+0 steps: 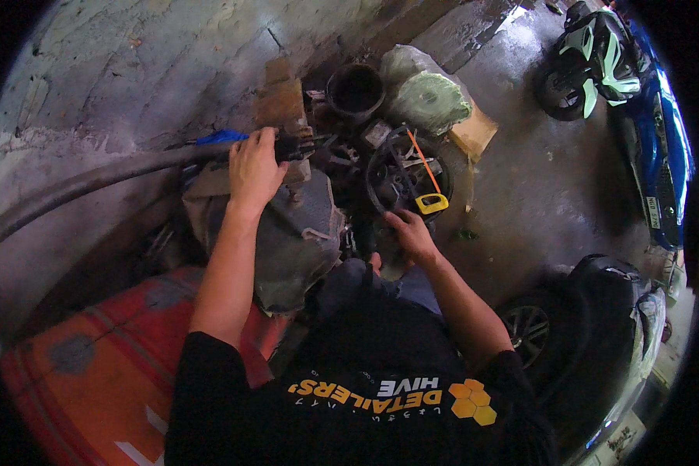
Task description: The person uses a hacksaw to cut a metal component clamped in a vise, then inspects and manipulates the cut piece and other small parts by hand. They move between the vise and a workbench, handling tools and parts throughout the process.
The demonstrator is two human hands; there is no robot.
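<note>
Hose (93,182): we see it run in from the left, its end in our grip.
Left hand (254,165): closed around the hose end.
Right hand (412,235): fingers curled on the black wheel (400,175), by the yellow-handled hacksaw (429,186).

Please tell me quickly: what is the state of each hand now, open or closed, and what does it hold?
Left hand: closed around the end of the thick grey hose.
Right hand: fingers curled at the black tyre rim; a firm grip cannot be told.
</note>
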